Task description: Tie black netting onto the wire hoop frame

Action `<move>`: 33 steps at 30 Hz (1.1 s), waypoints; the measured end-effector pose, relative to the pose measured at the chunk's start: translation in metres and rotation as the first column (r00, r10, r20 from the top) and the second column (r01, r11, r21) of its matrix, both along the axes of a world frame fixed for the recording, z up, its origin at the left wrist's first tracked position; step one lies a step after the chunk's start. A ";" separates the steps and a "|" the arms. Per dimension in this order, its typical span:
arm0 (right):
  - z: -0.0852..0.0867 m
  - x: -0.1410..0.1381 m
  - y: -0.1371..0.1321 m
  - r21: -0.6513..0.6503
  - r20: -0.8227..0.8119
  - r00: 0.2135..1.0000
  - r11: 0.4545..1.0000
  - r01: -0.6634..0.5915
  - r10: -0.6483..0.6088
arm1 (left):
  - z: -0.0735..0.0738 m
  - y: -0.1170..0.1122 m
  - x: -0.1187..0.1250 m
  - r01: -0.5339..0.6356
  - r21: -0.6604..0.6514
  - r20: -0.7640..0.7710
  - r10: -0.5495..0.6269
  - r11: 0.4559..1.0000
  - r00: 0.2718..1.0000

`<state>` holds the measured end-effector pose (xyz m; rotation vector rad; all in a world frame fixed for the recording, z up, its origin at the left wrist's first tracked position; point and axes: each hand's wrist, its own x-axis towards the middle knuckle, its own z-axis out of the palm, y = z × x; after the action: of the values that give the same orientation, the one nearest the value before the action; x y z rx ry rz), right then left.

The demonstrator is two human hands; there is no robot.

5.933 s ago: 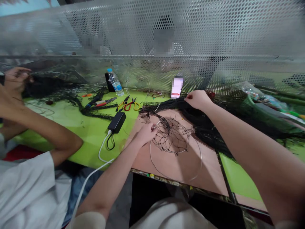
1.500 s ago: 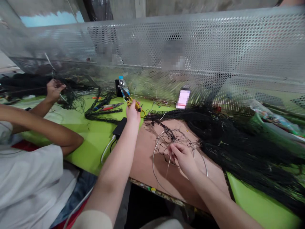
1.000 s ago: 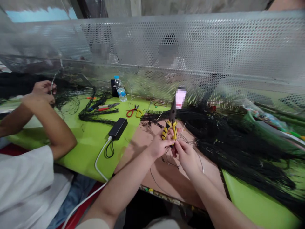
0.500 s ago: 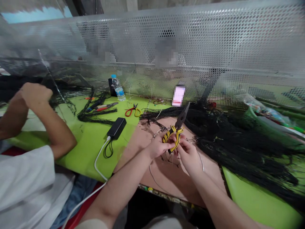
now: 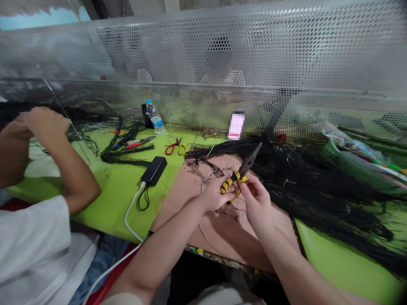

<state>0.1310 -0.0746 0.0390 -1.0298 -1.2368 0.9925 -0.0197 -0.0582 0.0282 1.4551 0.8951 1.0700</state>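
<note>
Yellow-and-black long-nose pliers are held over a brown board, jaws pointing up and to the right. My left hand grips the handles from the left. My right hand closes on the handles from the right. Under both hands lies a wire ring with black netting woven into it. A large heap of black netting spreads to the right of the hands.
On the green table lie a black power adapter with a white cable, red-and-yellow scissors, other pliers and a water bottle. A co-worker's arms are at the left. A perforated metal screen runs along the back.
My left hand fetched the pliers from the far table and brought them over the ring. My right hand joined on the handles, and the jaws tilted from upright to the right.
</note>
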 end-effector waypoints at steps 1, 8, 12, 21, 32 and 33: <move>0.000 0.001 0.000 0.039 0.040 0.999 0.999 0.012 -0.013 | 0.002 -0.002 0.000 0.000 0.017 -0.025 0.000 1.000 1.000; -0.012 0.004 0.005 0.074 0.177 0.982 0.994 -0.085 0.071 | 0.017 -0.010 0.006 -0.049 0.143 -0.176 0.074 0.988 0.982; -0.018 0.002 0.007 -0.035 0.053 0.996 0.997 -0.064 0.066 | 0.015 -0.010 0.006 0.021 0.173 -0.196 0.013 0.985 0.981; 0.003 0.015 0.014 -0.027 -0.399 0.915 0.998 0.049 -0.056 | 0.011 -0.005 0.002 -0.009 0.263 -0.025 0.016 0.965 1.000; 0.007 0.019 0.012 -0.180 -0.586 0.791 0.923 -0.339 0.176 | 0.014 0.000 -0.015 -0.085 0.355 0.071 0.063 0.931 0.995; 0.006 0.019 0.013 -0.166 -0.594 0.784 0.928 -0.335 0.177 | 0.014 0.001 -0.016 -0.104 0.351 0.103 0.071 0.931 0.992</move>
<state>0.1502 -0.0620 0.0449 -0.6774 -0.7576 1.5837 -0.0355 -0.0574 0.0422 1.6592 0.7326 1.4087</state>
